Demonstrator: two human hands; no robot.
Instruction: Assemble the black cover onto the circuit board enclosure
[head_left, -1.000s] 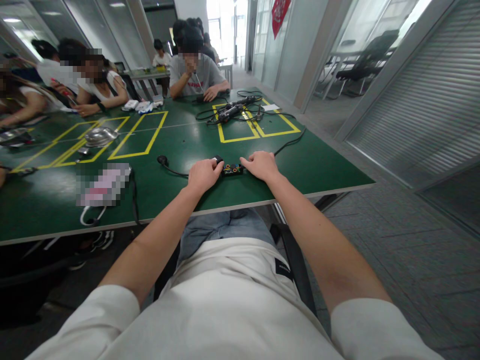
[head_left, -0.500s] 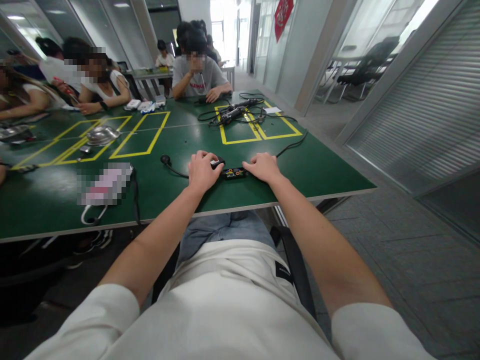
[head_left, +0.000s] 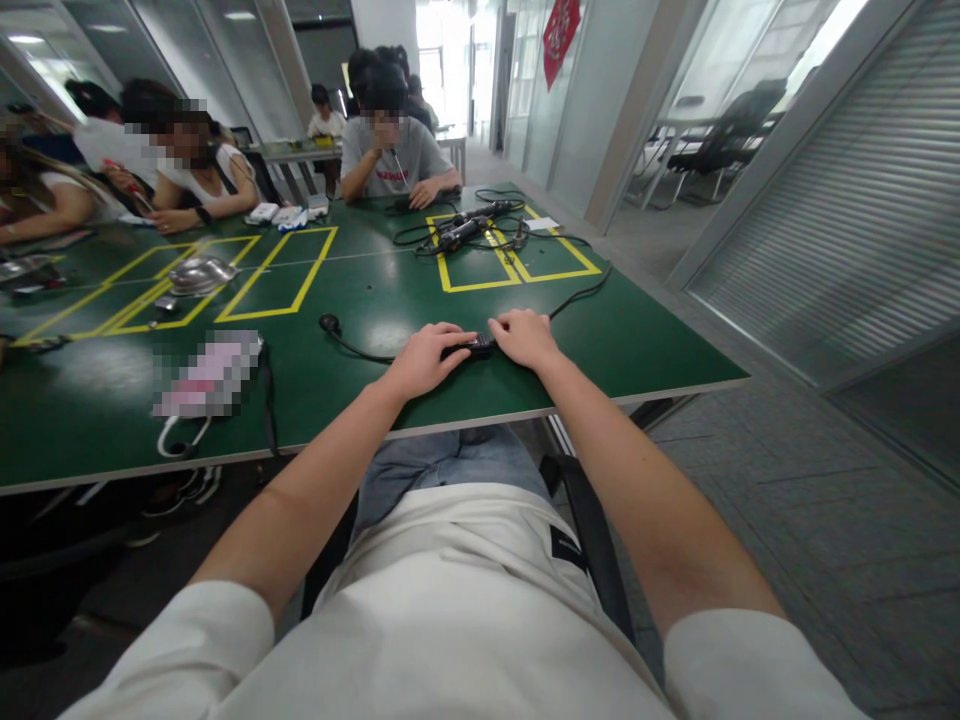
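Observation:
A small black corded device (head_left: pixel 482 345) lies on the green table (head_left: pixel 637 365) in front of me, its ribbed dark top showing between my hands. My left hand (head_left: pixel 427 360) lies over its left part, fingers along the top and thumb on the near side. My right hand (head_left: pixel 525 338) is closed at its right end, fingers curled; its exact contact is partly hidden. A black cable (head_left: pixel 360 350) runs out from beneath my left hand to a round black plug-like end (head_left: pixel 330 324). Another cable (head_left: pixel 581 293) leads from behind my right hand toward the back right.
Black corded tools (head_left: pixel 469 228) lie tangled around yellow tape frames. A metal bowl-like piece (head_left: pixel 202 274) sits at left, with a blurred pink pouch-like thing (head_left: pixel 210 375) nearer me. A person in a grey shirt (head_left: pixel 397 160) sits opposite; other people sit at left.
My left hand has slid right over the device. Its exposed inside, with orange and yellow parts, is out of sight, and a dark ribbed top shows there. My right hand has hardly moved.

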